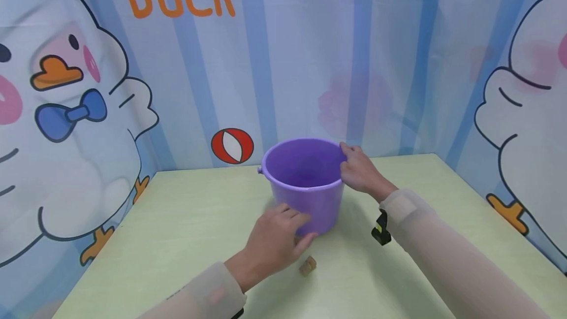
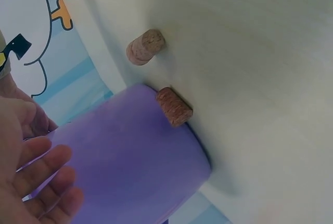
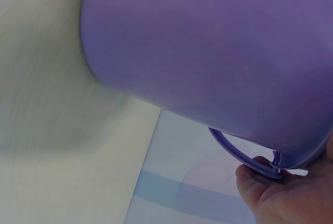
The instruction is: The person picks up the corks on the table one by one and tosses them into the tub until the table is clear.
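A purple bucket (image 1: 325, 206) stands upright on the table. My right hand (image 1: 360, 170) grips its rim on the right side, beside the handle (image 3: 237, 153) joint. In the head view my left hand (image 1: 276, 240) appears in front of the bucket, fingers loosely bent and nothing held. The left wrist view shows that hand's fingertips (image 2: 62, 177) apart from each other. One cork (image 2: 145, 47) is on the table near the bucket's base. Another cork (image 2: 174, 107) shows against the bucket's lower edge; whether it rests or is in the air I cannot tell.
A pale green table (image 1: 199, 220) runs back to a striped curtain (image 1: 301, 53) printed with ducks and the word DUCK. Curtain panels also stand at the left and right. A small black device (image 1: 382, 230) hangs at the right cuff.
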Motion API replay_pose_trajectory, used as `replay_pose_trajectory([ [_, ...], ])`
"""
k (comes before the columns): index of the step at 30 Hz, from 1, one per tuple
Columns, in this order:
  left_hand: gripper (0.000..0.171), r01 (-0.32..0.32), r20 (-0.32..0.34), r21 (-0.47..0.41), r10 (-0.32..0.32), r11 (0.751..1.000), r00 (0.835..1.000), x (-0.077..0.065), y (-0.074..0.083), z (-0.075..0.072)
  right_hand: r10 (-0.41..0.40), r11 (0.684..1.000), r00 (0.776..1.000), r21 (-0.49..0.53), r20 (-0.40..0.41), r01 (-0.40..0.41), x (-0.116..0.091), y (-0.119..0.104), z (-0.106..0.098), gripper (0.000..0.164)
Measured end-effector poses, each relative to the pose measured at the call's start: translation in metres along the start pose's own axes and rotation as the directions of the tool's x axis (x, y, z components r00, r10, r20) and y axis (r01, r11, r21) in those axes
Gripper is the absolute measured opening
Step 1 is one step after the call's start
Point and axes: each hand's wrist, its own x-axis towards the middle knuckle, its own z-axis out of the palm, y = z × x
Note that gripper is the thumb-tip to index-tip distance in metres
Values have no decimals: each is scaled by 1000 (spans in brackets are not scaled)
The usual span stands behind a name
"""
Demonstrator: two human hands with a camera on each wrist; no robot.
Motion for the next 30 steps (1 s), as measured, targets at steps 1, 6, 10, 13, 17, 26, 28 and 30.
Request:
replay_pose_trajectory([
  [1,21,4,8,0,-4,1000,1000,-1,0,1,1,1000,1000,-1,-2,-1,0,0,0,63],
  [6,23,53,98,-26,-50,998,994,-5,2,5,0,1000,1000,-8,-11,0,0,0,-2,62],
  [10,25,107,217,-25,-99,994,971,-7,4,5,-2,1000,1000,-11,-9,2,0,0,-2,62],
  [13,27,130,296,-19,-119,991,948,-8,5,7,2,1000,1000,-8,-10,-2,0,0,-2,62],
  [17,30,145,359,-17,-129,989,924,-10,7,8,9,1000,1000,2,-9,-9,0,0,-1,63],
  [26,31,138,368,3,-129,990,921,-17,10,15,7,1000,1000,-7,-11,-7,1,-1,0,63],
  [28,35,137,359,-3,-127,991,925,-18,11,17,7,1000,1000,-9,-10,-7,2,0,1,63],
  [30,38,144,350,-11,-131,989,928,-19,12,18,5,1000,1000,-11,-10,-5,2,0,1,63],
])
